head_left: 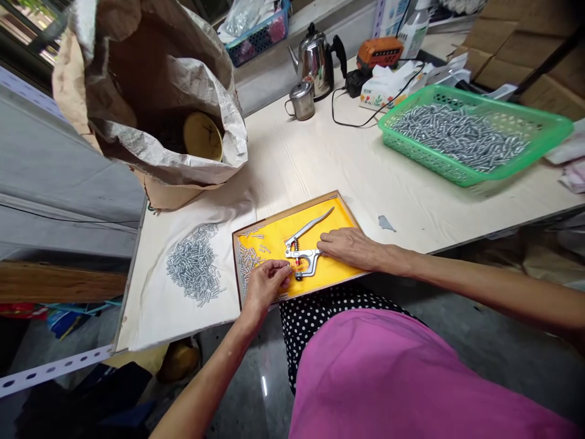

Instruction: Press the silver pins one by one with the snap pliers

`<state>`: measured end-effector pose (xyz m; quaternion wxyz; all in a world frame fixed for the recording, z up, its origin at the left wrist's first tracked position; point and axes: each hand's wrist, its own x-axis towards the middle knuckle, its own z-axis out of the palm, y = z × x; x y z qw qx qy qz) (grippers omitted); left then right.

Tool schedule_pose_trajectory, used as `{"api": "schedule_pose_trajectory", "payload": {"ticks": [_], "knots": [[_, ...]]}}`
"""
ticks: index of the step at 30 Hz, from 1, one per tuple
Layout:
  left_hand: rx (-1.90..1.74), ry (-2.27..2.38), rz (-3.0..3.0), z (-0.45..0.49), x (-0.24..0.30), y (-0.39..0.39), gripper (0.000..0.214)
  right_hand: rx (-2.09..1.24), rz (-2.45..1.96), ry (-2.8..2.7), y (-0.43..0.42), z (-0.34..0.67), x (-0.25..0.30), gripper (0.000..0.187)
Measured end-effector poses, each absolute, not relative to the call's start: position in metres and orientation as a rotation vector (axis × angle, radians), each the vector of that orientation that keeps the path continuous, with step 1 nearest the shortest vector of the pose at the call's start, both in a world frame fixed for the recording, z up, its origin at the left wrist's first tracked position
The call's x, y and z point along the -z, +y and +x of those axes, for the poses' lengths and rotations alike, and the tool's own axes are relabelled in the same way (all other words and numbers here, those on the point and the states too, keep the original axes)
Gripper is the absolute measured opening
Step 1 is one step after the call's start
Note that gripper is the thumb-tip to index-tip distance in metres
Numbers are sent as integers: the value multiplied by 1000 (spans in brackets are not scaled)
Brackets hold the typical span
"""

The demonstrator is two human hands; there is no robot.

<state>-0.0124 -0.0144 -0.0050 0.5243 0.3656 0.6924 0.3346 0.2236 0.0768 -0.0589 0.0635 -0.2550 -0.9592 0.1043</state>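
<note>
I see the right hand [342,248] grasping the pliers [311,258] by the handle. The left hand [266,281] is near their mouth; whether its fingers grasp something, I cannot tell.

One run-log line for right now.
pliers: handles apart, over yellow-lined tray | left hand: at pliers' tip, grip unclear | right hand: holding pliers | metal pins: loose, tray's left end

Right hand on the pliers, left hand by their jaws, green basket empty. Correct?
One error: the green basket isn't empty; the head view shows it heaped with small metal pieces. Right hand on the pliers, left hand by their jaws: correct.
</note>
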Motion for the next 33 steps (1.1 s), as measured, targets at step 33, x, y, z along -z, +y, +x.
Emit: {"api": "schedule_pose_trajectory", "payload": {"ticks": [33], "knots": [[-240,1687,1111,-11,13,18,33,-383,-737,-2905,73,230,51,22]]}}
